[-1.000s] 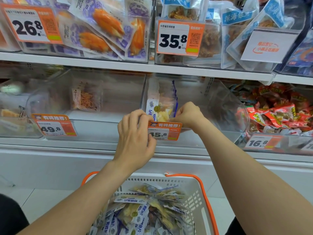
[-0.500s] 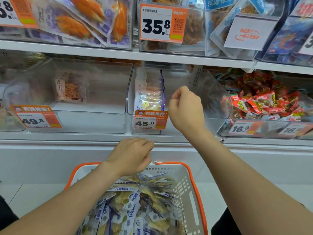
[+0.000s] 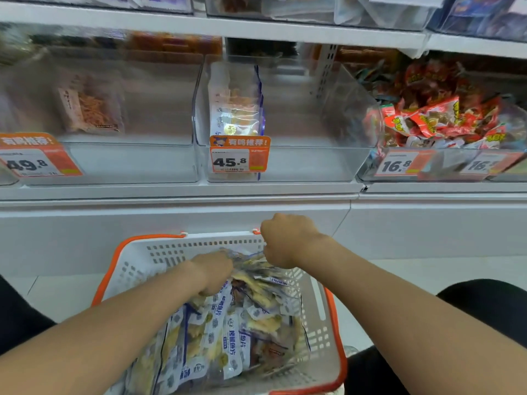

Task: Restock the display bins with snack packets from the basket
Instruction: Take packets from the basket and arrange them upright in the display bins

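Observation:
A white basket with an orange rim point(image 3: 134, 269) sits low in front of me, piled with several clear and blue snack packets point(image 3: 228, 337). My left hand point(image 3: 214, 273) reaches into the pile with fingers curled down among the packets. My right hand point(image 3: 285, 240) hovers over the basket's far edge, fingers curled, touching the top packets. On the shelf above, a clear display bin point(image 3: 299, 161) with a 45.8 price tag point(image 3: 239, 155) holds a few matching packets point(image 3: 235, 101) standing upright at its left side.
A clear bin point(image 3: 128, 163) tagged 49.8 at left holds one packet of orange strips point(image 3: 91, 106). At right a bin point(image 3: 427, 163) tagged 16.8 is heaped with red packets point(image 3: 445, 118). A white shelf edge point(image 3: 199, 192) runs below the bins. My dark-clad knees flank the basket.
Both hands have dropped from the 45.8 bin down to the basket; the left now digs into the packets and the right has come to the basket's far rim. The view has tilted down.

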The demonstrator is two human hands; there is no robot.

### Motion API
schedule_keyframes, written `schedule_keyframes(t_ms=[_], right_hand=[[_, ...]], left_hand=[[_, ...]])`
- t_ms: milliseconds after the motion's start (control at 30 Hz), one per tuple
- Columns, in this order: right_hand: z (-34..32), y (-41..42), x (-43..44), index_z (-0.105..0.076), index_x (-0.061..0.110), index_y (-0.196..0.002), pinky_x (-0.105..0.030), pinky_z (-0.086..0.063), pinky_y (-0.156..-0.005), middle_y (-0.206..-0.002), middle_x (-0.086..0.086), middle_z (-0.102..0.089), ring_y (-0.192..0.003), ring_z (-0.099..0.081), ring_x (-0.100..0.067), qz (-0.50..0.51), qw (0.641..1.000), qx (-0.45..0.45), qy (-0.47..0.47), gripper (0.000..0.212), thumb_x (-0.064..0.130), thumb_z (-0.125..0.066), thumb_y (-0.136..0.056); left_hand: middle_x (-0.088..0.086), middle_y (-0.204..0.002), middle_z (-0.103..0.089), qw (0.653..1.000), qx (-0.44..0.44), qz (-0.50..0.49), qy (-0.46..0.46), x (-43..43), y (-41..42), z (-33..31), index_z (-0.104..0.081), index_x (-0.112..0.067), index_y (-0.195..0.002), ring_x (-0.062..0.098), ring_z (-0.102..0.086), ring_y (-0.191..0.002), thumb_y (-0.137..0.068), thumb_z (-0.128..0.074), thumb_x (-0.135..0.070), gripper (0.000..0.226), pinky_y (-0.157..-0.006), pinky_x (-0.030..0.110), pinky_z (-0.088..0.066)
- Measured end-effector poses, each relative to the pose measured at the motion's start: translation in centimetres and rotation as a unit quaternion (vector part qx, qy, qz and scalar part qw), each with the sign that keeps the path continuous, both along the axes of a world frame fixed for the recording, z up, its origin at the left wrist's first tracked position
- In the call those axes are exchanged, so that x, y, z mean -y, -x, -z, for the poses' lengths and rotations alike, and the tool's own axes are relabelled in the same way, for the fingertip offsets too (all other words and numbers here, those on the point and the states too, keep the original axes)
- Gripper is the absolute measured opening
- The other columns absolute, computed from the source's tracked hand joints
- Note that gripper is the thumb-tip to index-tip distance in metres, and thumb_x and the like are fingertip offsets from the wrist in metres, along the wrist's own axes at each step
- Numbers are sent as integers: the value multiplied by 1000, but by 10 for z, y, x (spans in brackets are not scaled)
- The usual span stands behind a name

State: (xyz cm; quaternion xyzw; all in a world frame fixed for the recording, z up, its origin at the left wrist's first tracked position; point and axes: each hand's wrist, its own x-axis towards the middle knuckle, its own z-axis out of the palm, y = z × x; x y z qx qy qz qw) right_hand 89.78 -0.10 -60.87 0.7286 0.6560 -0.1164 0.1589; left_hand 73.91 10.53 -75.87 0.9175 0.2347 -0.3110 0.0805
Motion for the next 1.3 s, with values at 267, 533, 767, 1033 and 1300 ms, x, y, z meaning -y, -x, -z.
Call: schedule_keyframes(t_ms=[267, 533, 767, 1033, 1300], right_hand=[[8, 1, -8, -41, 16, -73, -34, -43, -60, -82, -5, -45, -73, -54, -28, -30, 996, -27, 75, 27, 16, -46, -99], [2, 3, -17, -37, 18, -75, -38, -47, -68, -85, -4, -44, -82, -56, -30, -2, 995, -39, 89, 28, 8, -50, -99], [-34, -8, -22, -58, -8, -100, -46, -65, -72, -88, -21, -73, -72, -75, -39, 210, 959, -180, 58, 35, 16, -34, -108], [-58, -10, -14, -62, -10, -107, -50, -66, -72, -80, -28, -75, -73, -76, -44, 396, 826, -402, -1, 55, 31, -26, -106], [-56, -2, -10, -35, 12, -146, -61, -61, -83, -129, -41, -58, -95, -70, -59, 468, 598, -640, 122, 56, 43, -52, -103]], left_hand=[[2, -87, -62, 999, -33, -15, 20, 1, 17, 11, -63, -9, -93, 18, -57, -69, -89, -61, 4, 14, -63, 35, -57], [-6, -116, -69, 933, 307, -184, 48, -13, 1, -44, -71, -28, -105, 12, -65, -101, -98, -58, -3, 29, -90, 32, -54], [10, -104, -63, 768, 502, -335, 212, -14, -6, -109, -50, -26, -107, 23, -58, -81, -97, -57, -3, 26, -67, 36, -45], [8, -87, -73, 657, 543, -434, 292, -18, 1, -130, -61, -18, -104, 30, -68, -88, -85, -55, 14, 38, -82, 42, -54], [12, -88, -75, 598, 626, -331, 376, 3, -2, -175, -57, -16, -58, 24, -72, -113, -82, -38, 30, 55, -98, 44, -57]])
